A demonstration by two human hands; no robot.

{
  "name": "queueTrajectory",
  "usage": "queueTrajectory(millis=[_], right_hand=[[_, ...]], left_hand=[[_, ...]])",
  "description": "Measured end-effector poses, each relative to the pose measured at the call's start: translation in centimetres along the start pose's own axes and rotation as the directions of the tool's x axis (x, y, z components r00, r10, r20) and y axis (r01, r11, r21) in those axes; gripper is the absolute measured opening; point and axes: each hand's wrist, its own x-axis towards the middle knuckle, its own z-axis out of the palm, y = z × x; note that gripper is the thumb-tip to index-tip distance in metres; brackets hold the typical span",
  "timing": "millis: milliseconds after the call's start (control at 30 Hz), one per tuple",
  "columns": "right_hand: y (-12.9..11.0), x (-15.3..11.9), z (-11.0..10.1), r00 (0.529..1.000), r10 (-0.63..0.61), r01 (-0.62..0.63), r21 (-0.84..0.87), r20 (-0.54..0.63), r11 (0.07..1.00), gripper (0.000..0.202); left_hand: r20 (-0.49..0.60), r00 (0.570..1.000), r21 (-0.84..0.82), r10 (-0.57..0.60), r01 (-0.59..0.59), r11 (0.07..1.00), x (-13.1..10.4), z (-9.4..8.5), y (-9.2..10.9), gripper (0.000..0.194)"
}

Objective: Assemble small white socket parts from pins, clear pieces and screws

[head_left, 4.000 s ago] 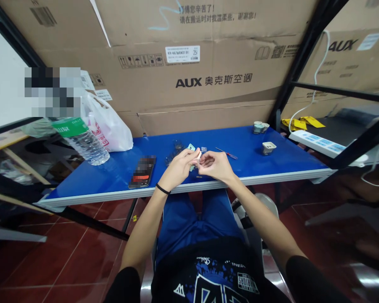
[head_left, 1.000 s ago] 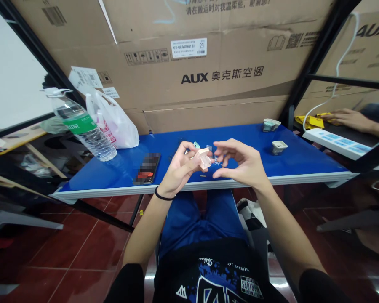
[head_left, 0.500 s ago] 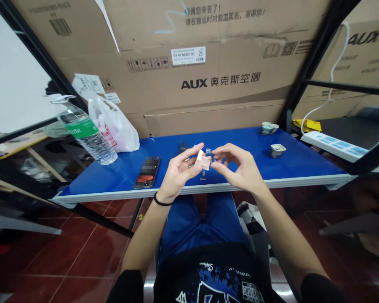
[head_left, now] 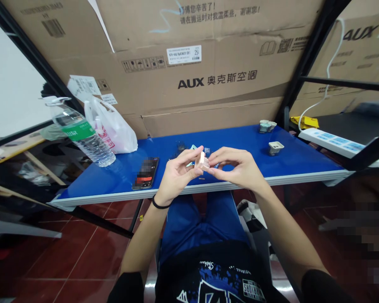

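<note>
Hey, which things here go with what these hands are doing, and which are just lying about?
In hand:
- small pink piece, held by the left hand, right hand at its side
- probably the teal piece behind them

Likely just lying about:
- phone
- water bottle
- plastic bag
- power strip

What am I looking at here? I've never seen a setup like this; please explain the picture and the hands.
There is no machine: these are a person's bare hands, seen by a head-worn camera looking forward and down. The left hand holds a small pale pink piece; the right hand has its fingertips at the other side, though whether they pinch it is hard to tell. On the blue table are a phone, a water bottle, a white plastic bag, and small cup-like containers. Bits behind the hands are partly hidden.
</note>
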Motion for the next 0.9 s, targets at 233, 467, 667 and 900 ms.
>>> queueTrajectory(millis=[233, 467, 667, 900], right_hand=[[-0.5, -0.2, -0.1, 0.999, 0.043, -0.043, -0.04, 0.001, 0.998, 0.011], [-0.5, -0.1, -0.4, 1.0, 0.009, -0.009, -0.03, 0.022, 1.0, 0.007], [0.0, -0.1, 0.1, 1.0, -0.025, 0.024, -0.057, -0.019, 0.998, 0.007], [0.9, -0.3, 1.5, 0.985, -0.11, 0.096, -0.113, -0.13, 0.989, 0.007]], left_hand=[[0.025, 0.999, 0.032, -0.047, 0.047, 0.998, 0.1, 0.1, 0.1, 0.051], [0.06, 0.997, 0.032, -0.053, 0.051, 0.998, 0.3, 0.0, 0.1, 0.048], [0.054, 0.998, 0.057, -0.014, 0.011, 0.998, 0.5, -0.4, -0.4, 0.049], [0.05, 0.998, 0.092, 0.028, -0.033, 0.995, 0.3, -1.1, -0.1, 0.046]])
